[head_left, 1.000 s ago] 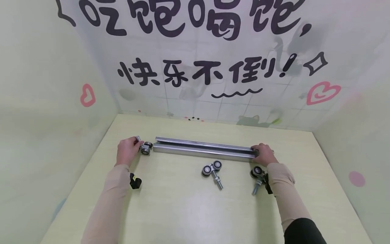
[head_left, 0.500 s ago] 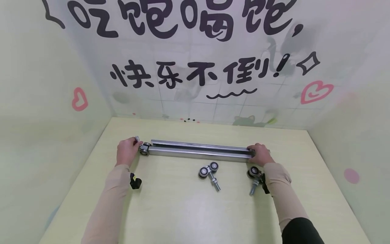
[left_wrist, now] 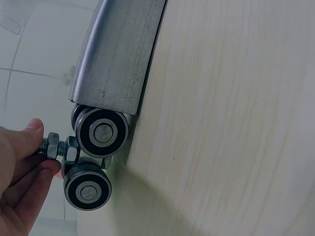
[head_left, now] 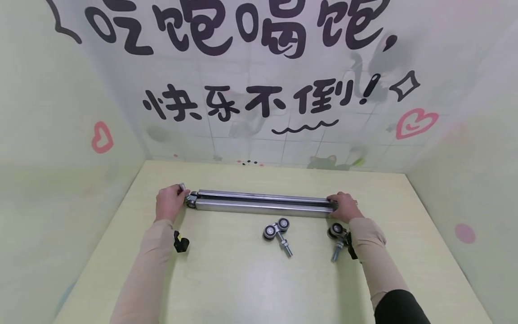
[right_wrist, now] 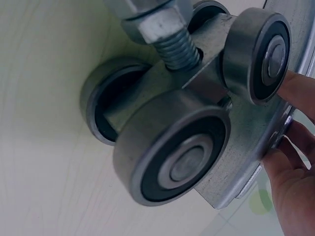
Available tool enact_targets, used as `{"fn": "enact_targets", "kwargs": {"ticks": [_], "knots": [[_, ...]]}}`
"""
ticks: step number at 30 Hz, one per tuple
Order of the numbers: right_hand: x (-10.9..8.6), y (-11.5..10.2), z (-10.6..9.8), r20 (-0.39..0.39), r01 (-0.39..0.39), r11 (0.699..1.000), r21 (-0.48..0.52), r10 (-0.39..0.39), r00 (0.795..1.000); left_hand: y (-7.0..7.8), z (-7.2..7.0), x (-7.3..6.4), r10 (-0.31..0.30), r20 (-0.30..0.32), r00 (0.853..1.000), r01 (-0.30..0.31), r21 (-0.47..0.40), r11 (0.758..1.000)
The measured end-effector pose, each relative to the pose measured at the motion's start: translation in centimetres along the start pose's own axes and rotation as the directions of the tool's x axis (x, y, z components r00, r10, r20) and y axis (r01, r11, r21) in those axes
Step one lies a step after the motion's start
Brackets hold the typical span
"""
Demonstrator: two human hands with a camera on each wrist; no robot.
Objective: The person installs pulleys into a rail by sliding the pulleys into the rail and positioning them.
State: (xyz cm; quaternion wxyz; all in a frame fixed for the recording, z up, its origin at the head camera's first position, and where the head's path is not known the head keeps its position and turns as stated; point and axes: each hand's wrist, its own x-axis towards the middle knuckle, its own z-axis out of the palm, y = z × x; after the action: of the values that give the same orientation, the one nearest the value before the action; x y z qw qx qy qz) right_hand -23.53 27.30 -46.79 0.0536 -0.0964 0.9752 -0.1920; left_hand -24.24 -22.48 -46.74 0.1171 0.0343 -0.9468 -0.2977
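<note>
A silver steel channel rail (head_left: 259, 208) lies crosswise on the table, its slotted side facing up. At its left end my left hand (head_left: 167, 203) pinches the threaded bolt of a roller trolley (left_wrist: 88, 192). In the left wrist view the trolley's upper wheels are at the rail's end, partly overlapped by it; the lower wheels are outside. My right hand (head_left: 345, 207) grips the rail's right end between thumb and fingers. A small metal tip shows just beyond that hand; what it belongs to is hidden.
A loose roller trolley (head_left: 270, 231) lies in front of the rail, its bolt pointing toward me. Another trolley (right_wrist: 187, 164) lies beside my right wrist, large in the right wrist view. Printed walls enclose the table (head_left: 251, 283) at back and sides.
My left hand has moved right with the trolley, closing the gap to the rail, so its wheels now meet the rail's end. My right hand keeps its grip. The head view has shifted slightly.
</note>
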Motion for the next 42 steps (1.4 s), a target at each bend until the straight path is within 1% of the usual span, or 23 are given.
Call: {"fn": "enact_targets", "kwargs": {"ticks": [7, 13, 22, 30, 35, 42], "knots": [[0.1, 0.0, -0.2, -0.005, 0.008, 1.000, -0.010, -0.008, 1.000, 0.8, 0.2, 0.1, 0.003, 0.019, 1.000, -0.003, -0.009, 1.000], [0.1, -0.1, -0.2, -0.013, 0.003, 1.000, -0.014, -0.003, 1.000, 1.5, 0.5, 0.1, 0.005, 0.019, 1.000, -0.005, -0.015, 1.000], [0.1, 0.1, 0.1, -0.007, 0.012, 1.000, -0.004, -0.012, 1.000, 1.9, 1.1, -0.2, -0.016, 0.021, 1.000, 0.017, -0.017, 1.000], [0.1, 0.2, 0.0, -0.017, 0.019, 1.000, -0.008, -0.019, 1.000, 2.4, 1.4, -0.3, -0.020, 0.067, 0.998, 0.022, -0.027, 0.999], [0.2, 0.2, 0.0, -0.015, 0.027, 1.000, -0.009, -0.027, 1.000, 2.8, 1.5, -0.2, -0.007, 0.079, 0.997, 0.009, -0.025, 1.000], [0.2, 0.1, -0.1, -0.023, 0.031, 1.000, -0.004, -0.031, 0.999, 3.5, 2.1, -0.3, 0.005, 0.093, 0.996, -0.003, -0.019, 1.000]]}}
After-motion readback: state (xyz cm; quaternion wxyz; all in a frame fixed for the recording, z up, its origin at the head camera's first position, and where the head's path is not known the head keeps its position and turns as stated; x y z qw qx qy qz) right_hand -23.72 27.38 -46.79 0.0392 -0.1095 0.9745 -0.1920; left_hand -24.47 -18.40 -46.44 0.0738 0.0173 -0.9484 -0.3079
